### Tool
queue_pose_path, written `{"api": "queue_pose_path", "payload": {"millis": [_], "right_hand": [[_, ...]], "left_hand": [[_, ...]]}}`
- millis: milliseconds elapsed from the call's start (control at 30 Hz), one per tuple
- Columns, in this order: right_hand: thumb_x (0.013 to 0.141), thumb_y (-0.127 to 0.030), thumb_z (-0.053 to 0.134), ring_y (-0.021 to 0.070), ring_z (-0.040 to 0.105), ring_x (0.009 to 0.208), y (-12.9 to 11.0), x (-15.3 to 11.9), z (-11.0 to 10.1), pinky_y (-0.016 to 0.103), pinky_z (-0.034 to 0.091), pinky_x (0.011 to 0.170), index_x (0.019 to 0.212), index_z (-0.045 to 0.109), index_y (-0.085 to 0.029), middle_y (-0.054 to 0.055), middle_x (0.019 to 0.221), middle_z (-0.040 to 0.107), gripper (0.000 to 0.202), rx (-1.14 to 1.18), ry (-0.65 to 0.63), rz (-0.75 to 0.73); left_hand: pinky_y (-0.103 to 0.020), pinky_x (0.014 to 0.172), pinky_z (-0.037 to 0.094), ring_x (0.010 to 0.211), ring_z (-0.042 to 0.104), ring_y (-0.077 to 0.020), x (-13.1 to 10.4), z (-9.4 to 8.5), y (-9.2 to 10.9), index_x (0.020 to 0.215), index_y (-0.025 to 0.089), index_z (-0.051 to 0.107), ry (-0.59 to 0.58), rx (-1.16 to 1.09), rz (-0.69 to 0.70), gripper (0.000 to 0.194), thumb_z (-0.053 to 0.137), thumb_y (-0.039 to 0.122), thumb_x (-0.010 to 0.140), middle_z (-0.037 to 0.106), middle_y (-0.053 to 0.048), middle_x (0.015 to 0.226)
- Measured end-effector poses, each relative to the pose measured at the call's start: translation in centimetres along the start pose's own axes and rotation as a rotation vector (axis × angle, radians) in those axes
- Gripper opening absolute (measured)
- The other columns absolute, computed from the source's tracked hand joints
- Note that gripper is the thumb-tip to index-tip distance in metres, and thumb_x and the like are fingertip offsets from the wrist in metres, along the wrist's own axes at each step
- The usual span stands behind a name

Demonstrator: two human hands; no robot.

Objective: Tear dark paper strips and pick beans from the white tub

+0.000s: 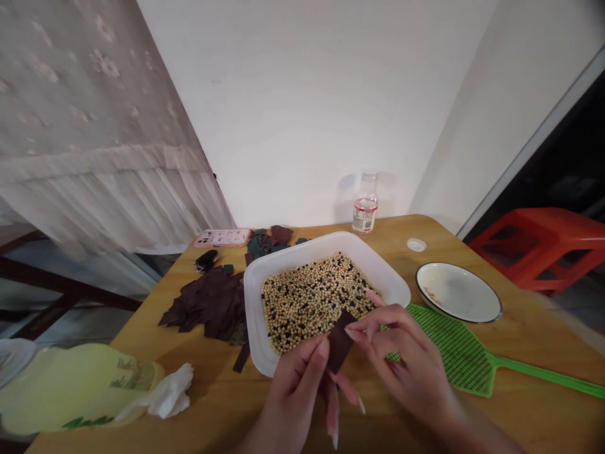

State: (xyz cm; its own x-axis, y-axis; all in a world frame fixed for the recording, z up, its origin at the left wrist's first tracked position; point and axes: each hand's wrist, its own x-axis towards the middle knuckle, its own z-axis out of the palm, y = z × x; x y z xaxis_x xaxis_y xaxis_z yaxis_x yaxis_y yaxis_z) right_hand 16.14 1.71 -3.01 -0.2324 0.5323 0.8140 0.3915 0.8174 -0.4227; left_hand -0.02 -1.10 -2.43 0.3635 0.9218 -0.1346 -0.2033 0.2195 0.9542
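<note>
- Brown strip [338,348], tilted with its far end toward one o'clock, sits between two hands at six o'clock on the white tub [254,321]; I see it cross the tub's near side, though I cannot tell how high above it.
- I read the left hand [301,377] as pinching the strip's left edge, thumb uppermost; some fingertips show below the strip, and I cannot tell how much they support it.
- I see the right hand [404,348] pinching the opposite edge between thumb and finger, another fingertip reaching over the small round beads [309,302] in the tub, which may be seeds.
- I would match the pressure of both pinches, so the strip lies flat instead of twisting.
- I would grip with the finger pads rather than the long nails, since I judge this thin material could crease or nick.
- I would hold both wrists clear of the tub; a knock could scatter what it holds.
- Short, slow finger movements suit me here: the green fly swatter [454,356] at four o'clock lies close by the right hand and might get dragged across the surface [215,391].
- I would swing the left forearm wide of the dark pile [208,302] at nine o'clock, where loose pieces could slide.
</note>
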Motion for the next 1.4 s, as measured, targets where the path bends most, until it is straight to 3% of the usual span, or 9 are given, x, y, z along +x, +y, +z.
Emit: {"api": "queue_pose_path", "payload": {"millis": [100,233,367,500,633,1033,1400], "right_hand": [[0.077,0.002,0.052,0.0101,0.064,0.074,0.00,-0.01,0.10,0.045,0.047,0.099,0.071,0.048,-0.021,-0.002,0.080,0.054,0.024,0.009,-0.047,-0.023],[0.077,0.004,0.051,0.0087,0.064,0.071,-0.05,0.17,0.04,0.043,0.046,0.100,0.072,0.047,-0.020,-0.002,0.079,0.053,0.025,-0.004,0.026,0.003],[0.077,0.003,0.052,0.0093,0.064,0.071,-0.15,0.38,0.00,0.042,0.046,0.100,0.071,0.047,-0.020,-0.003,0.078,0.053,0.024,-0.001,-0.013,-0.035],[0.078,0.002,0.052,0.0099,0.063,0.070,-0.14,0.38,0.04,0.042,0.050,0.096,0.071,0.047,-0.021,-0.002,0.078,0.054,0.024,-0.018,0.028,-0.003],[0.078,0.002,0.051,0.0101,0.063,0.071,-0.12,0.22,0.03,0.043,0.049,0.097,0.072,0.048,-0.021,-0.002,0.079,0.056,0.024,-0.011,-0.031,-0.023],[0.077,0.001,0.052,0.0104,0.063,0.068,-0.24,0.64,0.05,0.042,0.051,0.093,0.069,0.048,-0.021,-0.002,0.076,0.056,0.024,-0.030,0.045,0.006],[0.076,0.001,0.053,0.0106,0.063,0.068,-0.25,0.37,0.09,0.043,0.052,0.092,0.069,0.050,-0.021,-0.002,0.076,0.058,0.023,-0.020,0.009,-0.025]], "left_hand": [[-0.012,0.032,0.031,0.031,0.044,-0.0041,-0.06,0.03,-0.05,0.094,0.012,0.058,-0.004,0.006,-0.001,0.041,0.045,0.051,0.087,0.067,-0.003,0.057],[-0.012,0.031,0.029,0.030,0.042,-0.0035,-0.08,0.18,0.10,0.096,0.012,0.060,0.001,0.019,-0.007,0.044,0.044,0.052,0.087,0.069,-0.005,0.060],[-0.013,0.031,0.030,0.030,0.042,-0.0041,-0.03,0.22,0.16,0.099,0.012,0.060,-0.009,0.011,-0.001,0.045,0.045,0.053,0.087,0.067,-0.003,0.056],[-0.013,0.031,0.029,0.030,0.042,-0.0043,-0.06,0.17,0.08,0.097,0.012,0.059,0.003,0.024,0.000,0.045,0.045,0.053,0.086,0.066,-0.004,0.057],[-0.014,0.031,0.030,0.030,0.043,-0.0050,-0.12,0.19,0.00,0.093,0.012,0.059,0.005,0.038,-0.011,0.045,0.045,0.054,0.086,0.065,-0.003,0.055],[-0.013,0.031,0.028,0.031,0.043,-0.0040,-0.08,0.13,0.09,0.096,0.012,0.060,0.002,0.045,0.015,0.043,0.044,0.051,0.087,0.068,-0.004,0.058],[-0.013,0.031,0.030,0.030,0.043,-0.0047,0.00,0.11,-0.15,0.099,0.013,0.060,-0.016,0.042,0.016,0.045,0.043,0.052,0.087,0.067,-0.004,0.057]]}}
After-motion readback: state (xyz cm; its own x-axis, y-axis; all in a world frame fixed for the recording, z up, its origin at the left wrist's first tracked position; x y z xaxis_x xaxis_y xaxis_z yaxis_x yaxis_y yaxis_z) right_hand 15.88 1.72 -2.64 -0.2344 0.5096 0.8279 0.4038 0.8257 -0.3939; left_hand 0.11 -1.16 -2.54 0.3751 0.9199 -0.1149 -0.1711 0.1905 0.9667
